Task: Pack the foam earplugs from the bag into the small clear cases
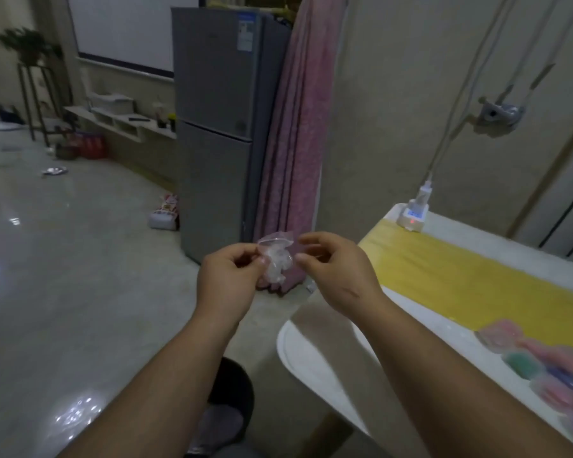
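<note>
Well, fingers of the left hand [229, 276] pinch a small clear bag [272, 242] of pale earplugs [277, 266], held up just left of the worktop [311, 352]; the right hand [331, 269] (fingers curled, whether touching the bag I cannot tell) sits beside it.

Both forearms are bare along their whole visible length, like the left hand [227, 276] and right hand [336, 276]. A short scratch marks the right hand's back. Below, what looks like a dark slipper [232, 391] shows.

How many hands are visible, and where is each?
2. The left hand pinches the left side of the small clear bag; the right hand is beside its right edge, fingers curled, contact unclear.
</note>
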Demonstrator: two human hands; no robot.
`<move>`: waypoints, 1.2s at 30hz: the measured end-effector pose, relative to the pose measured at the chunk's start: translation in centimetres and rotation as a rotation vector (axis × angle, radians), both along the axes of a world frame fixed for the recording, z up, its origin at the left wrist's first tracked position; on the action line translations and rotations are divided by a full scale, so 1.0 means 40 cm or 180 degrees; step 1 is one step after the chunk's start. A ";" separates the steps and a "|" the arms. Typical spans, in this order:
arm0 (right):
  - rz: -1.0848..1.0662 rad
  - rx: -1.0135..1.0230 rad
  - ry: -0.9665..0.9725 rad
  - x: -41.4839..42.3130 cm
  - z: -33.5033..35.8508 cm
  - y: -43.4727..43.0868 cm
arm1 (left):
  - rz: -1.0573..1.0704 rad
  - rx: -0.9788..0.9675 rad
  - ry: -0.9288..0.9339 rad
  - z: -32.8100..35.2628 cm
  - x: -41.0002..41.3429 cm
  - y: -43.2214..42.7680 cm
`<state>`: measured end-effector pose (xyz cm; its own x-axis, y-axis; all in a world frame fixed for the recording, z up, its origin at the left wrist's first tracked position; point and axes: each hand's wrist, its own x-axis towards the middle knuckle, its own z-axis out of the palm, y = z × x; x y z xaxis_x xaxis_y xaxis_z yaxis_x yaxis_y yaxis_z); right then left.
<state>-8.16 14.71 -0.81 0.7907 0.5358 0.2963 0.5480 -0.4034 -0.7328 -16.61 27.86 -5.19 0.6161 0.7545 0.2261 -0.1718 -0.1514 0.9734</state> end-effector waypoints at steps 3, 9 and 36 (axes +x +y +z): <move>0.0407 -0.0195 0.0145 -0.025 -0.013 0.085 | 0.0039 -0.0079 0.0122 -0.020 -0.031 0.044; 0.0415 -0.0786 -0.0006 -0.042 -0.050 0.211 | 0.0138 -0.0177 0.0522 -0.081 -0.068 0.139; 0.0458 -0.1727 -0.0046 -0.032 -0.100 0.316 | 0.0431 -0.0250 0.0955 -0.148 -0.063 0.220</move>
<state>-9.43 27.34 -4.81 0.6963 0.7165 -0.0417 0.6337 -0.6411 -0.4330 -19.13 36.65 -11.10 0.5394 0.8420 -0.0122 0.1406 -0.0758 0.9872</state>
